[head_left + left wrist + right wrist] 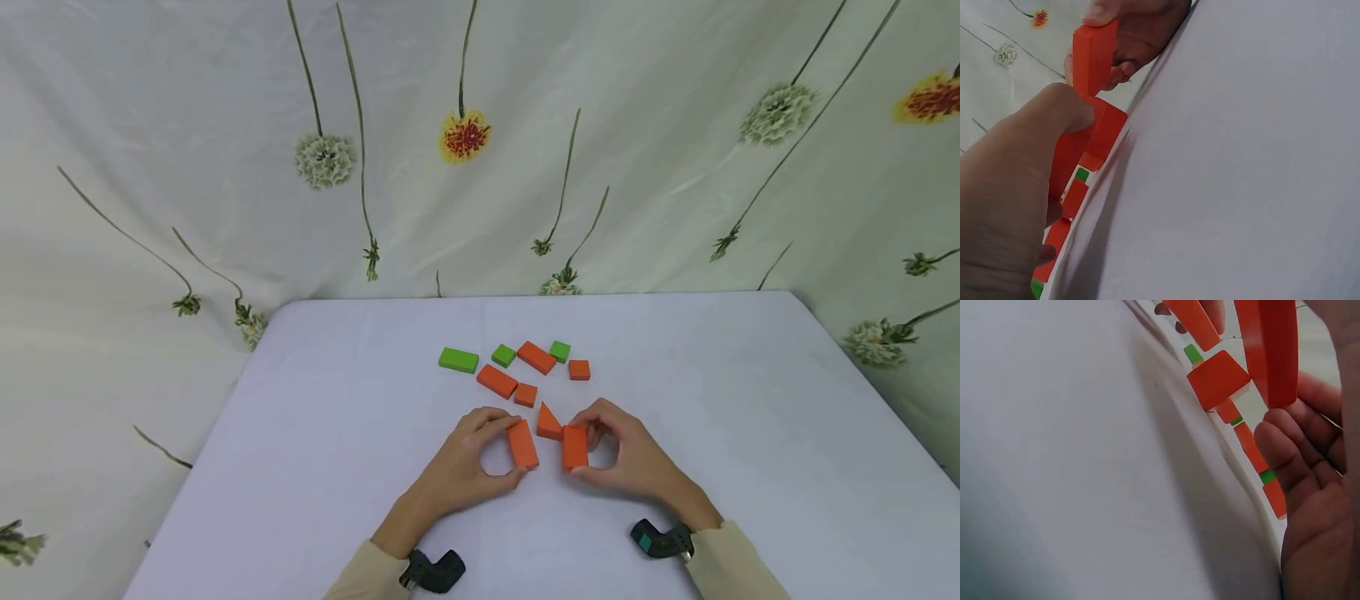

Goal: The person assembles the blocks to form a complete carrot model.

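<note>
1. Big white table (337, 467) in front of a floral cloth backdrop (225, 125), everything sits on it.
2. Left hand (465, 471) has its fingers and thumb curled round an orange rectangular wooden block (522, 444), stood on the table near the front.
3. Right hand (630, 458) pinches a second orange rectangular block (574, 447) just beside it.
4. Orange triangular block (548, 422) sits between them, just behind.
5. Small stuff further back: loose orange pieces (497, 381) and green blocks (458, 360).

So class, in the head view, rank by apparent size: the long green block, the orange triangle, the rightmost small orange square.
1. Long green block
2. Orange triangle, though it lies nearer the camera, so this rank is unsure
3. Small orange square
</note>
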`<state>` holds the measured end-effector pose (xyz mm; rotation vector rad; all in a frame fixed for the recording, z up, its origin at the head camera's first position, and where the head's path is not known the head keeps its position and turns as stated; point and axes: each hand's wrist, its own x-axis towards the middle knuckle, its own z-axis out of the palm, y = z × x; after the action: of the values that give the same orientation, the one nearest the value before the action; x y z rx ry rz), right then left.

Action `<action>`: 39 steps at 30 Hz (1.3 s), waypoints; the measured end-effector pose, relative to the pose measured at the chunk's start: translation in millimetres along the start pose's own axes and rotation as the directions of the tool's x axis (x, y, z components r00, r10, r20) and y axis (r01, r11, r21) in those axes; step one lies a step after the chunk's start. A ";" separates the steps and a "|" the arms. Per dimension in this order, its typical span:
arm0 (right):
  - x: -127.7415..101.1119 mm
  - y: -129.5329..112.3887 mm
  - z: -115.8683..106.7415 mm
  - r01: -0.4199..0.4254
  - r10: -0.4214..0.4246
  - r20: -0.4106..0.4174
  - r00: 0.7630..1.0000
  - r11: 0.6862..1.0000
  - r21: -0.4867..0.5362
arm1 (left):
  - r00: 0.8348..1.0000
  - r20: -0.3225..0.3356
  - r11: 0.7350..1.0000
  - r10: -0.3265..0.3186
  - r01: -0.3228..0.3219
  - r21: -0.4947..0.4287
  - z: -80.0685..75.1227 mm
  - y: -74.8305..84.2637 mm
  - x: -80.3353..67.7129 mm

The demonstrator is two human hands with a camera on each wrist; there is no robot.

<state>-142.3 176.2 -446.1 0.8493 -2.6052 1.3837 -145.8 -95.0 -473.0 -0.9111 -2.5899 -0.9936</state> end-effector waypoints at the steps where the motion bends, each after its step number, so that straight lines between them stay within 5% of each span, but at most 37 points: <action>1: -1.0 3.9 0.9 0.001 -0.001 0.018 1.000 1.000 0.009 | 1.000 0.012 1.000 0.009 -0.009 -0.007 0.4 0.3 0.1; 7: -6.1 25.2 3.5 0.016 -0.019 0.117 0.993 0.999 0.030 | 0.998 0.048 0.999 0.035 -0.035 -0.004 3.4 0.3 0.6; 16: -6.4 20.8 12.9 0.059 -0.067 0.212 0.975 0.997 0.045 | 0.998 -0.008 0.997 0.067 -0.067 0.026 3.4 1.1 2.4; 26: 2.7 16.5 29.8 0.055 -0.047 0.081 0.996 0.994 -0.094 | 0.997 -0.023 0.992 0.073 -0.070 0.107 4.0 -5.1 2.3; 39: 16.7 14.3 36.1 -0.044 0.047 0.012 0.999 0.983 -0.180 | 0.999 0.000 0.993 0.038 -0.038 0.111 2.6 -6.5 4.0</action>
<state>-156.8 146.9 -472.8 0.7840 -2.7260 1.1332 -152.9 -95.1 -476.7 -0.9268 -2.5865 -0.8306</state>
